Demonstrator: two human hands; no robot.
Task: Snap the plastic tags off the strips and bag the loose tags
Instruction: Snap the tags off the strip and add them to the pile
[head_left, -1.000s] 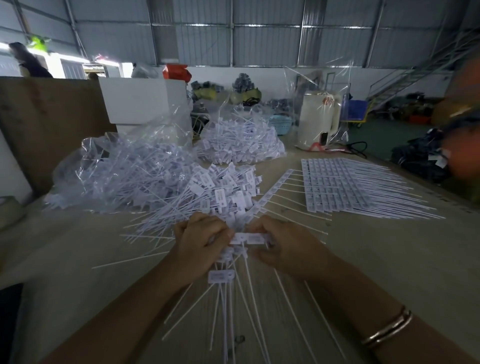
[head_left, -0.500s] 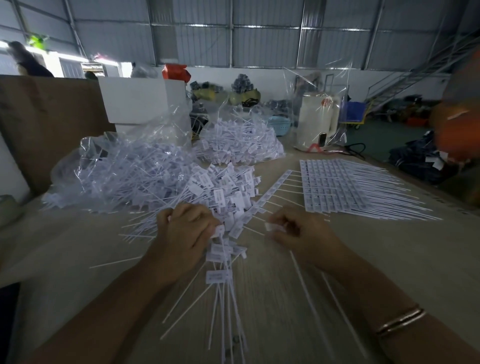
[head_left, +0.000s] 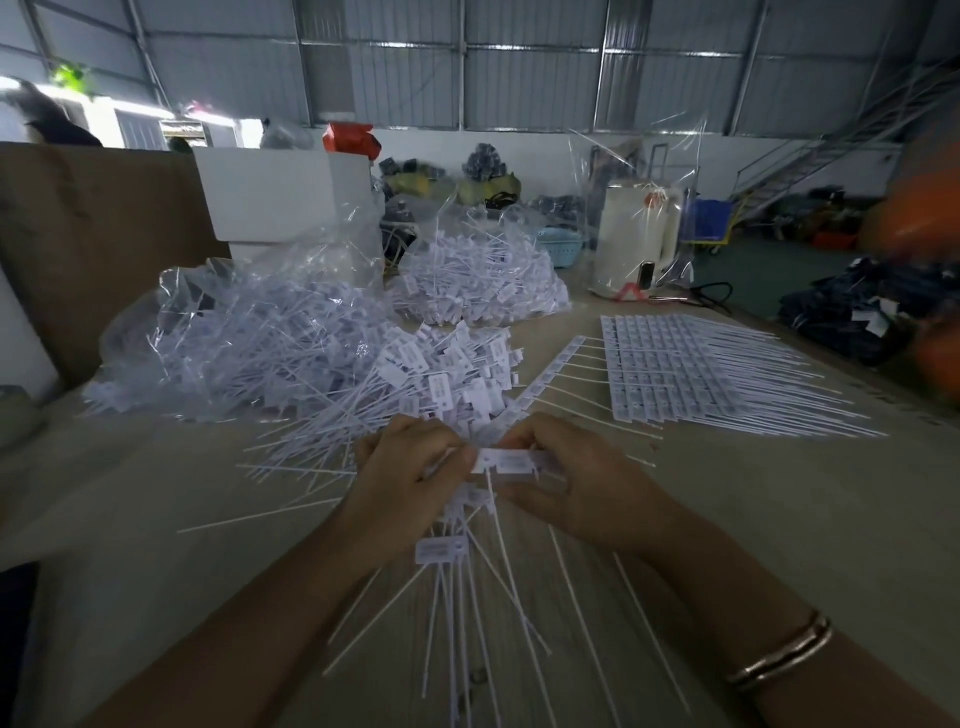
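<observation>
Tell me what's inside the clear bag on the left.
The clear plastic bag holds a heap of loose white tags with thin tails, spilling out of its mouth toward the hands. Its bottom layers are covered by the heap.

Just one view here, a wide-angle head cam looking forward and down over a wooden table (head_left: 779, 519). Both forearms come in from the bottom edge, hands close under the lens. Farther off it catches the corrugated warehouse wall (head_left: 519, 67), with straight lines bending near the edges.
</observation>
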